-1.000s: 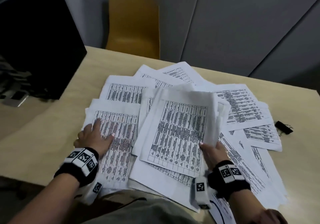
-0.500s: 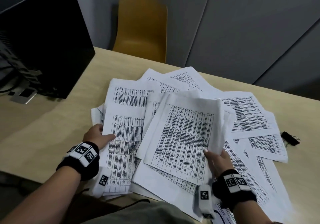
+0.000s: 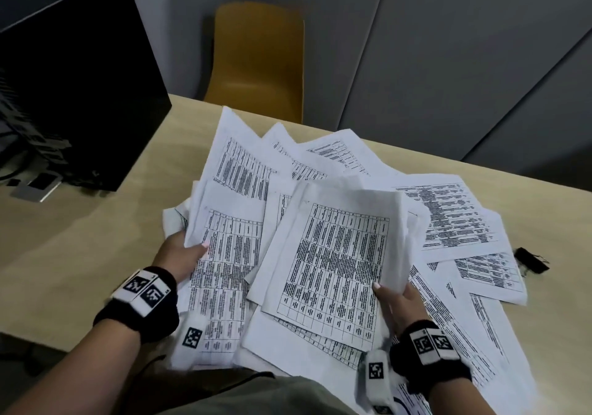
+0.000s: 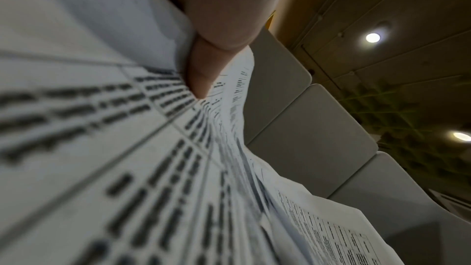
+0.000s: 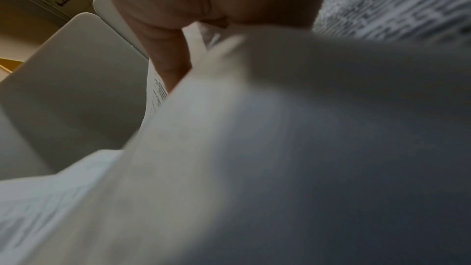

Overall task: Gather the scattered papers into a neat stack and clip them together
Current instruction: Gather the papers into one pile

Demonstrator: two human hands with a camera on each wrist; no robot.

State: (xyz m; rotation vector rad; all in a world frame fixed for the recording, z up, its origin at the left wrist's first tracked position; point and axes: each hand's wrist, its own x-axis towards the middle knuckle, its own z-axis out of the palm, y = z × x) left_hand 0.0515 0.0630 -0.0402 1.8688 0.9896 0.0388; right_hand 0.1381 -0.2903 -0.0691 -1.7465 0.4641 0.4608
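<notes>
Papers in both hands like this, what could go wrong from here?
1. The left hand and right hand each grip a loose, fanned bundle of papers; sheets could slip out.
2. Several sheets lie spread on the table and might get left out.
3. The binder clip sits past them, and could be knocked away.

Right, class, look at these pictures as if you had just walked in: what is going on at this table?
A person is gathering printed papers spread over a wooden table. The left hand grips a bundle at its left edge, thumb on top; the right hand holds another bundle by its lower right corner. Many sheets lie loose to the right. The black binder clip sits unused on the table, so nothing is clipped yet.
</notes>
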